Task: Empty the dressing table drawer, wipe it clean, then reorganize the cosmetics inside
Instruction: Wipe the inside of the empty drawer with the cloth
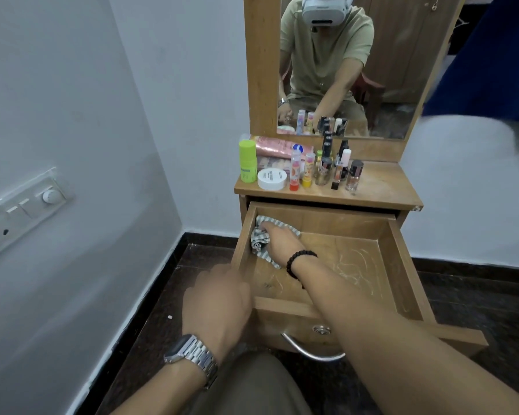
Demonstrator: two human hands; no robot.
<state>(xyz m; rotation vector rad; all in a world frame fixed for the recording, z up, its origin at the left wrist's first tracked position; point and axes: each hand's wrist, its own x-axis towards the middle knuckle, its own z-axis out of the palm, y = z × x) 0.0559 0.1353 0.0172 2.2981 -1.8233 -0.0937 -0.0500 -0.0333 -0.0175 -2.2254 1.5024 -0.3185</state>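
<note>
From the head view, the drawer (402,259) of the dressing table (384,187) stands pulled out toward the person, its wooden floor bare but for pale scuff marks. The right hand (277,242) reaches across into the drawer's corner at about 10 o'clock and is clenched on a grey-and-white striped cloth (259,242), which is bunched under the fingers and pressed against the left wall and the back wall; a tail of the cloth trails out from under the wrist toward 6 o'clock. A black bead bracelet (300,262) circles that wrist. The left hand (219,298) grips the drawer's front left corner from outside, fingers curled over the rim where the left wall meets the front panel; a metal watch (192,354) sits on its wrist. From the cloth toward 3 and 4 o'clock the drawer floor lies open up to the right wall and the front panel. A curved metal handle (312,350) and a small lock (321,330) sit on the front panel, just above the person's knee. The cosmetics (321,167) stand on the table top at 12 o'clock from the drawer, clustered on its left half: a green bottle (247,161), a round white jar (271,178), tubes and nail polish bottles. The right half of the top is bare wood. Above them is the mirror (396,70).
</note>
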